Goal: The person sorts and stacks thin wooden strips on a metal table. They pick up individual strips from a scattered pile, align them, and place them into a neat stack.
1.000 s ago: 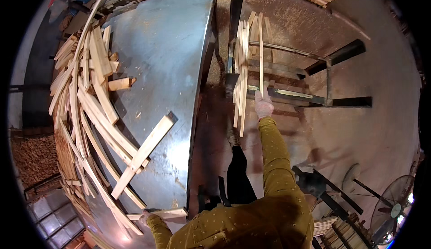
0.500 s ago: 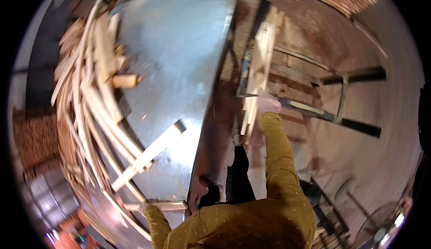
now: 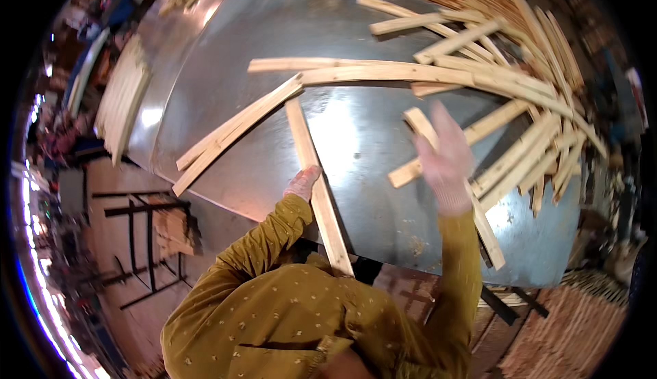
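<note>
My left hand [image 3: 302, 183] is closed around a pale wooden strip [image 3: 332, 228], which slants across the near edge of the metal-topped table [image 3: 376, 201]. The strip's far end points toward two strips [image 3: 239, 133] lying together at the left. My right hand [image 3: 448, 157], a little blurred, is over the table with its thumb and fingers apart. Beneath it runs another wooden strip [image 3: 487, 232], partly hidden by the hand; whether they touch I cannot tell. Beyond both hands, long strips [image 3: 383, 72] lie end over end across the table.
Loose wooden strips [image 3: 527, 167] are heaped on the table's right side. A neat stack of strips [image 3: 123, 102] stands at the far left. Below left is a black metal frame [image 3: 149, 242] on the floor. More stacked wood [image 3: 568, 328] sits at the lower right.
The view has swung from the stand of strips on the floor to the table. My right hand has left those strips and is now above the table; my left hand now shows, gripping a strip.
</note>
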Tool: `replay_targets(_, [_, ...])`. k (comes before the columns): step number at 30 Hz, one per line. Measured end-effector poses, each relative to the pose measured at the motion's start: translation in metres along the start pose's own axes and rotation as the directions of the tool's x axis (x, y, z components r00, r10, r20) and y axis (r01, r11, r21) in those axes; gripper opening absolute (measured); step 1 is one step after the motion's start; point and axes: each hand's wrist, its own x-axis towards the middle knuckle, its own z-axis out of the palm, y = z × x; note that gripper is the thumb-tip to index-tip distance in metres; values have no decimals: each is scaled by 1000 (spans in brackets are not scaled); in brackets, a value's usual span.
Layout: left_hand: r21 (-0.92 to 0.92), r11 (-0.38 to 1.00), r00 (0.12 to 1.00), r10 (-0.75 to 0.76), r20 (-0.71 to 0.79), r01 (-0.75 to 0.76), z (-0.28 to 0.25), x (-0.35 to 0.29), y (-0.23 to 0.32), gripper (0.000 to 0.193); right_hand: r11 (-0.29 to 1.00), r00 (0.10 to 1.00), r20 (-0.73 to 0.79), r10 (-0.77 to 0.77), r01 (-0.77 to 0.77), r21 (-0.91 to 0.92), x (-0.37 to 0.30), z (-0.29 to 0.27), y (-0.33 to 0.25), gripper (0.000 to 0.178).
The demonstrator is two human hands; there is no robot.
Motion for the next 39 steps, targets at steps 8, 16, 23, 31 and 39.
replay_targets(8, [672, 649, 905, 60, 422, -357, -75, 1, 100, 60, 639, 374, 753, -542, 765, 80, 150, 388, -238, 98])
replay_targets(16, [995, -64, 939, 331, 95, -78, -240, 55, 222, 107, 695, 508, 766, -393, 710, -114, 138, 406, -256, 76])
replay_targets(23, [981, 158, 953, 298, 65, -116, -209, 59, 217, 86, 722, 777, 277, 566, -304, -621, 48, 270, -36, 96])
replay_targets(31, [-78, 978, 970, 200, 140, -191, -185, 67, 229, 51, 957, 858, 433, 276, -289, -37, 46, 243, -163, 56])
replay_targets(39, [859, 223, 733, 641, 227, -461, -85, 70, 208, 69, 94, 614, 657, 438, -758, 646, -24, 202, -218, 32])
